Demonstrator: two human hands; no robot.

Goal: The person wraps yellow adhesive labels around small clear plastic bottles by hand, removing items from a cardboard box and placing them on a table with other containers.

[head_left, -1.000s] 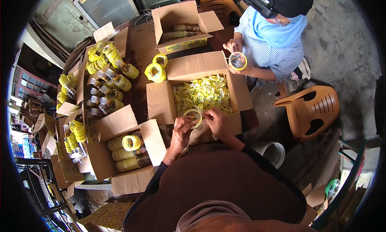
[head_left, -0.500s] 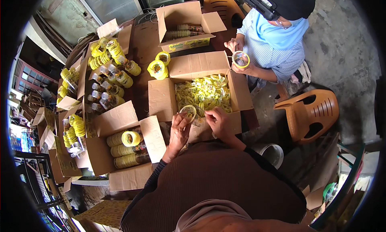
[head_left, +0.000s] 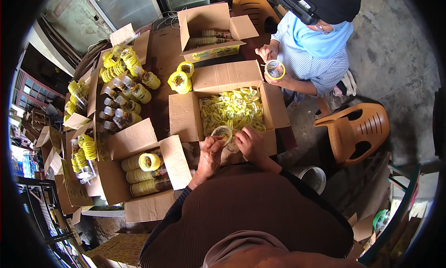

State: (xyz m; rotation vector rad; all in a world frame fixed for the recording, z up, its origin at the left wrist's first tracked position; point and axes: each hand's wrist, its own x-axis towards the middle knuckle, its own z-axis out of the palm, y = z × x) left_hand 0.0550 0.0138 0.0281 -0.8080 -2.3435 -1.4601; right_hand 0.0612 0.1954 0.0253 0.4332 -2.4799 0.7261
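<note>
From here I see the left hand (head_left: 209, 153), its fingers clamped on a clear cup (head_left: 223, 132), held above the near edge of an open carton (head_left: 227, 76) of yellow packets (head_left: 232, 106). The right hand (head_left: 251, 143) sits at the cup's rim; whether its fingers pinch anything, I can't tell. Yellow-rimmed cups (head_left: 180, 84) stand beside the carton's far left corner.

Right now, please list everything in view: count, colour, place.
Table: one, brown, centre
Cardboard boxes: several, brown, mostly on table
Small packets: many, yellow, in middle box
Cup stacks: many, yellow-rimmed, left and top
Plastic chairs: two, orange, right and top
Bucket: one, pale, right
Cabinet: one, grey, top left
Other person: one, blue clothes, upper right
Left-edge clutter: too small to count
Held cup: one, clear, near middle box
Left hand: one, bare, holding cup
Right hand: one, bare, beside cup
</note>
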